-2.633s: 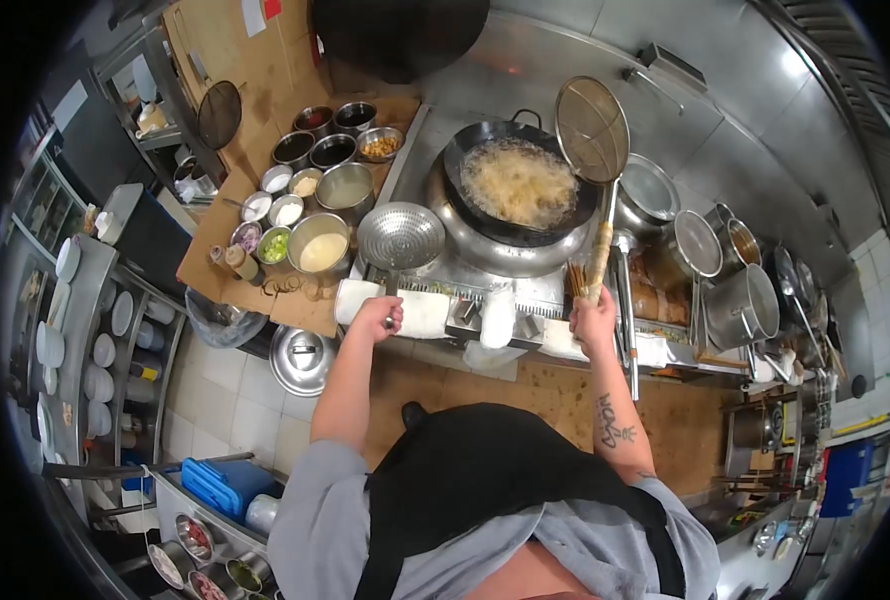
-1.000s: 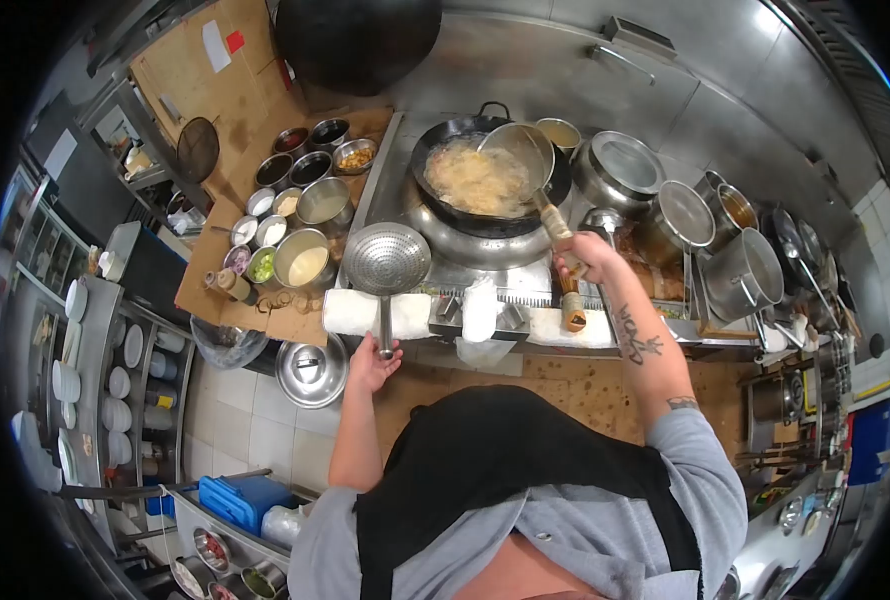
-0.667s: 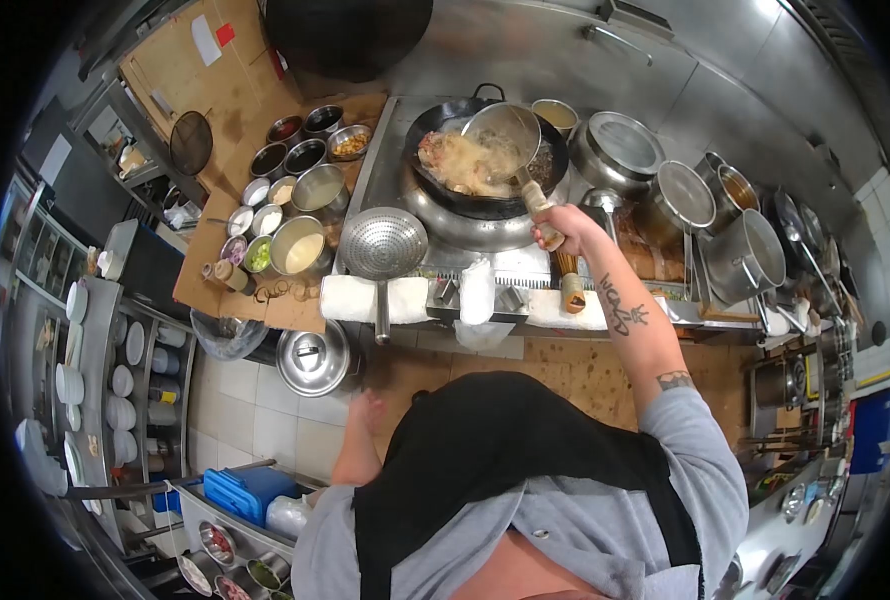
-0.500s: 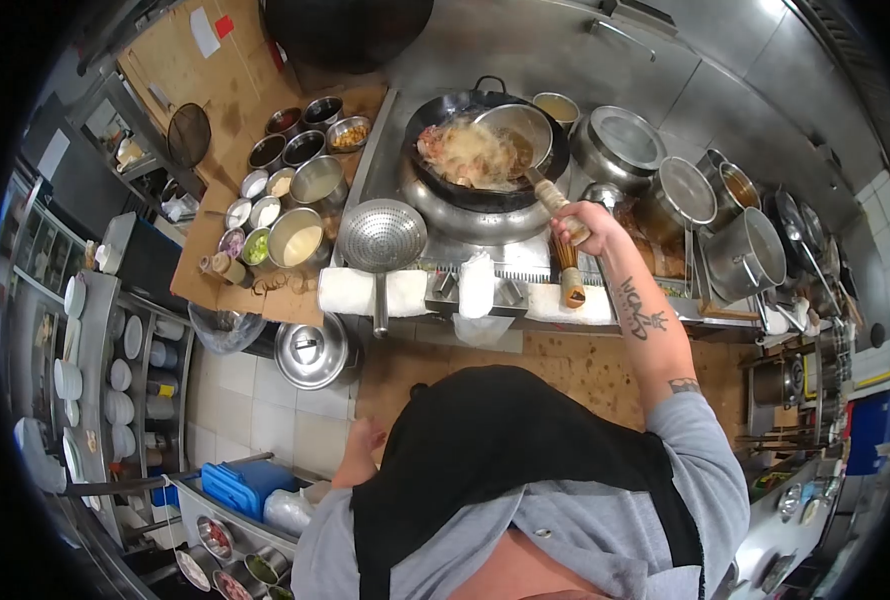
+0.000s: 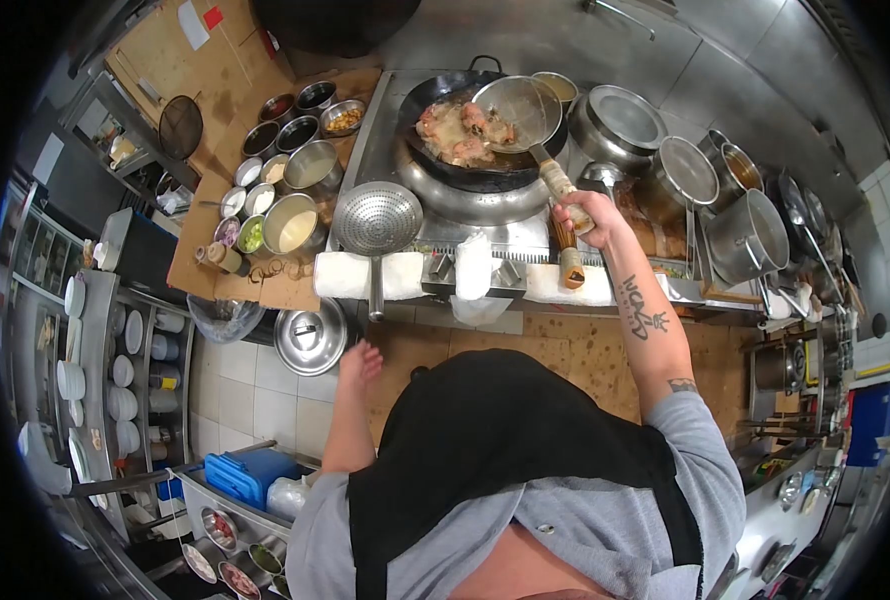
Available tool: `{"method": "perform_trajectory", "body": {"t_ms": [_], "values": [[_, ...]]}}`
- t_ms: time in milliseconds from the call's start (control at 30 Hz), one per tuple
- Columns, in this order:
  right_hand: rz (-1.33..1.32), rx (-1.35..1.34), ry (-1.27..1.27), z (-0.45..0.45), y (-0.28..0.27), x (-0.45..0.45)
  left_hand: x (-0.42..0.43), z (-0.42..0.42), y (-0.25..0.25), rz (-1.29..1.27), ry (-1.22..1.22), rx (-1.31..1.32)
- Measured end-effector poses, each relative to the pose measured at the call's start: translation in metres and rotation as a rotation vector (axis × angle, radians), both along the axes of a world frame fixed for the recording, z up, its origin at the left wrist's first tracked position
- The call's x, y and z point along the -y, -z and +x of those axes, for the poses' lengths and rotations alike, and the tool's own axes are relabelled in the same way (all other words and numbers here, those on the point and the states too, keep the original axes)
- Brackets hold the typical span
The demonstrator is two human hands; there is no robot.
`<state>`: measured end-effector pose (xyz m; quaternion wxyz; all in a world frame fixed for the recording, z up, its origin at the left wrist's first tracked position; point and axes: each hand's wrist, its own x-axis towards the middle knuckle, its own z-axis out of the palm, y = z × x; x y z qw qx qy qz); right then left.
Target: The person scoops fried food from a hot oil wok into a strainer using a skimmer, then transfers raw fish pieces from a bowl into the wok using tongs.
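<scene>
My right hand [image 5: 591,217] is wrapped round the cloth-bound handle of a mesh skimmer [image 5: 527,108]. The skimmer's round head tilts over the right side of a black wok [image 5: 431,101], with browned pieces of meat [image 5: 461,134] at its left edge and in the bubbling liquid. Just below my right hand a bamboo brush [image 5: 569,255] lies at the stove's front edge. My left hand [image 5: 364,362] hangs low with fingers stretched out and nothing in it, right of a lidded steel pot [image 5: 310,340] on the floor.
A perforated ladle [image 5: 378,219] rests left of the wok, its handle sticking out over the edge. Further left stand several small bowls of seasonings and a pot of pale liquid [image 5: 295,224]. Steel pots [image 5: 620,125] crowd the right. A blue-lidded bin [image 5: 250,475] stands behind on the left.
My left hand has risen forward from beside the apron, with its fingers spreading. The skimmer has shifted slightly up in the wok, and the steam has thinned, showing the meat.
</scene>
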<state>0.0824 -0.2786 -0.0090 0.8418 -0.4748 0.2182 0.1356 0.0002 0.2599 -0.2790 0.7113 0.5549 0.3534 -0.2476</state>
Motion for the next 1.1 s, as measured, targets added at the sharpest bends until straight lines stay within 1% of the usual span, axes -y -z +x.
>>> {"method": "perform_trajectory", "body": {"t_ms": [67, 133, 200, 233, 267, 300, 333, 367, 433, 567, 700, 767, 867, 900, 967, 1033, 1067, 1100], "values": [[-0.003, 0.007, 0.003, -0.001, 0.000, 0.000, 0.015, 0.028, -0.029, -0.222, 0.005, 0.122], [-0.011, 0.015, 0.020, -0.002, 0.002, 0.000, 0.037, 0.048, -0.069, -0.362, -0.054, 0.152], [-0.020, 0.024, 0.051, 0.000, 0.005, 0.000, 0.056, 0.064, -0.103, -0.524, -0.037, 0.123], [-0.039, 0.042, 0.064, -0.001, 0.001, -0.003, 0.060, 0.073, -0.110, -0.604, -0.029, 0.110], [-0.059, 0.061, 0.076, -0.003, -0.004, -0.007, 0.061, 0.086, -0.101, -0.612, 0.009, 0.093], [-0.078, 0.081, 0.087, -0.005, -0.010, -0.011, 0.059, 0.101, -0.079, -0.621, 0.046, 0.077], [-0.099, 0.100, 0.079, -0.008, -0.015, -0.014, 0.061, 0.108, -0.078, -0.631, 0.081, 0.062], [-0.120, 0.121, 0.071, -0.011, -0.021, -0.015, 0.064, 0.113, -0.075, -0.548, 0.067, 0.079], [-0.168, 0.152, 0.046, -0.018, -0.036, -0.018, 0.085, 0.105, -0.107, -0.380, 0.033, 0.106], [-0.229, 0.186, -0.043, -0.033, -0.063, -0.033, 0.095, 0.097, -0.152, -0.330, 0.042, 0.250], [-0.302, 0.207, -0.189, -0.047, -0.084, -0.065, 0.101, 0.115, -0.180, -0.367, 0.062, 0.231], [-0.344, 0.220, -0.273, -0.049, -0.078, -0.079, 0.105, 0.114, -0.192, -0.359, 0.042, 0.233], [-0.409, 0.247, -0.352, -0.053, -0.063, -0.099, 0.106, 0.105, -0.193, -0.388, -0.002, 0.216], [-0.465, 0.256, -0.376, -0.053, -0.056, -0.107, 0.107, 0.102, -0.193, -0.400, -0.015, 0.209], [-0.675, 0.256, -0.408, -0.057, -0.033, -0.123, 0.104, 0.098, -0.183, -0.465, -0.036, 0.204], [-0.969, 0.216, -0.467, -0.061, -0.025, -0.139, 0.100, 0.093, -0.176, -0.531, -0.065, 0.187], [-1.108, 0.367, -0.425, -0.060, -0.007, -0.139, 0.098, 0.090, -0.172, -0.524, -0.073, 0.174], [-1.244, 0.522, -0.378, -0.061, -0.002, -0.148, 0.097, 0.088, -0.168, -0.518, -0.081, 0.162]]}}
